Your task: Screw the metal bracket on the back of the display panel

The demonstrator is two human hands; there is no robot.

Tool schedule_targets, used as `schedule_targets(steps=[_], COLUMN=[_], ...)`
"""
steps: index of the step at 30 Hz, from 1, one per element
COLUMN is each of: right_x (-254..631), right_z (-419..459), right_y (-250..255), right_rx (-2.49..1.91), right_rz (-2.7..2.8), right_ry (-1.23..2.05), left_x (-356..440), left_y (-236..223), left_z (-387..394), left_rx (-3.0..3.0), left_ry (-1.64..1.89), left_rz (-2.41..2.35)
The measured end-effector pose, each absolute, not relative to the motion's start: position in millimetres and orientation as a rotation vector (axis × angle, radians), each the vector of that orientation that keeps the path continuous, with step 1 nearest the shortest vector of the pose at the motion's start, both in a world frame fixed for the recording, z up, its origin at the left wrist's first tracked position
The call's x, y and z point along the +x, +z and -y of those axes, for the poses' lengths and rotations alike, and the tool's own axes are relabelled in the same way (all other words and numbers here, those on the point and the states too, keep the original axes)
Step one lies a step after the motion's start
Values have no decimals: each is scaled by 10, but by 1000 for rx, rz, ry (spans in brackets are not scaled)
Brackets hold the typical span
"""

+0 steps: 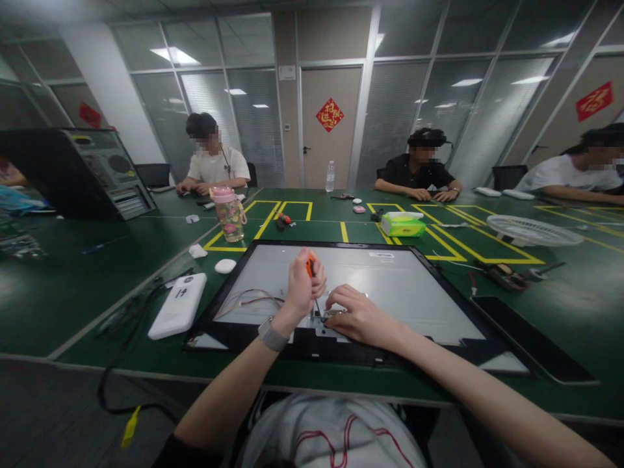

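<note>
A flat display panel (414,292) with a grey back and black frame lies on the table in front of me. My left hand (305,279) is closed around an orange-handled screwdriver (311,265), its thin shaft pointing down at a small metal bracket (319,325) near the panel's lower edge. Beside it, my right hand (358,315) rests on the panel with bent fingers at the bracket. Whether those fingertips pinch a small part cannot be made out. Thin wires (248,299) run over the panel left of my hands.
On the left are a white power bank (178,305), a black cable (127,351), a pink-lidded bottle (227,214) and a computer case (82,172). Pliers (283,220) and a green tissue pack (402,224) lie beyond; a black phone-like slab (531,338) lies right. Several people sit across the table.
</note>
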State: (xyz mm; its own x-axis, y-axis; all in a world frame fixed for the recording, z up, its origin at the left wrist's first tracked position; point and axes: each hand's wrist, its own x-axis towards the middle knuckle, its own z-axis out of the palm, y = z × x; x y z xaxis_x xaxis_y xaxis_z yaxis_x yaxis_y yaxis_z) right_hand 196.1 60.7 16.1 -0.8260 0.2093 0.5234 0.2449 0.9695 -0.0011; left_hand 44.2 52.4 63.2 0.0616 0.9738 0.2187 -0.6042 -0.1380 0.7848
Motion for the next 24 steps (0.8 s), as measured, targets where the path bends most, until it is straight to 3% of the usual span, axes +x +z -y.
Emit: schedule_targets(steps=[15,24], right_x=[1992,2238], right_z=[-629,-848], right_y=[107,149], right_rx=[-420,-686], right_rz=[2550,2362], right_ry=[83,686], left_x=[515,440], left_y=[556,561], left_z=[-510,-541], left_rx=[955,1227], left_ry=[1489,1247], left_rz=[-549,-345])
